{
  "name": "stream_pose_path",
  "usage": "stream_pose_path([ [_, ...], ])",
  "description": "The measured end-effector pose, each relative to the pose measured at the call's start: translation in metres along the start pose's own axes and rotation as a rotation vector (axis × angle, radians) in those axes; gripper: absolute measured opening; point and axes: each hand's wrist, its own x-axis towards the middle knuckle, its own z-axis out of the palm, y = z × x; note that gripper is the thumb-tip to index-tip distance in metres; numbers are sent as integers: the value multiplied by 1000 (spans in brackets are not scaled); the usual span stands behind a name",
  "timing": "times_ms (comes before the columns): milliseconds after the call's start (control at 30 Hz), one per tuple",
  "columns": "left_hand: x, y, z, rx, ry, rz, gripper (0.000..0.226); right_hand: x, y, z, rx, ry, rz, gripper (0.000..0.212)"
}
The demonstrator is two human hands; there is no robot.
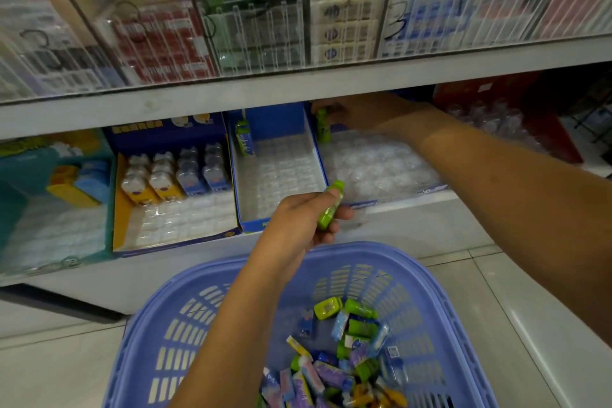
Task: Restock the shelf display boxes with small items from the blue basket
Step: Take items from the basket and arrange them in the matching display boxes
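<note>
The right hand reaches under the upper shelf into the rightmost blue cardboard display box, its grip closed on a small green bottle held upright at the box's back left corner, above a clear plastic insert tray. The left hand hovers in front of the lower shelf, above the far rim of the blue slotted plastic basket, its grip pinching a second small green item between thumb and curled fingers, tilted with its cap towards the boxes. The basket sits on the pale tiled floor and holds a loose heap of small green, blue, purple and yellow packets in its near right part. The middle blue display box carries one green-and-blue carton standing at its back left. To its left, a yellow-and-blue box holds rows of small white-capped bottles. The upper shelf carries clear acrylic cases with blurred packs.
</note>
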Motion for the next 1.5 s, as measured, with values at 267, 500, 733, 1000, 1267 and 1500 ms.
stream_pose_path([
  [267,1,3,3,-149,-3,-86,34,1,-1,12,16,54,39,44],
  [500,-13,9,10,-306,-62,-65,37,-21,-27,14,18,177,106,43],
  [733,-20,9,7,-412,-96,120,26,-95,-57,7,759,339,176,15],
  [1000,-13,15,29,-242,7,243,33,-141,-54,-7,727,228,68,21],
  [1267,-13,-26,42,1378,-39,517,59,-66,-17,-3,121,422,163,17],
  [1500,-8,-31,34,1404,-8,647,60,-28,4,8,85,221,139,35],
])
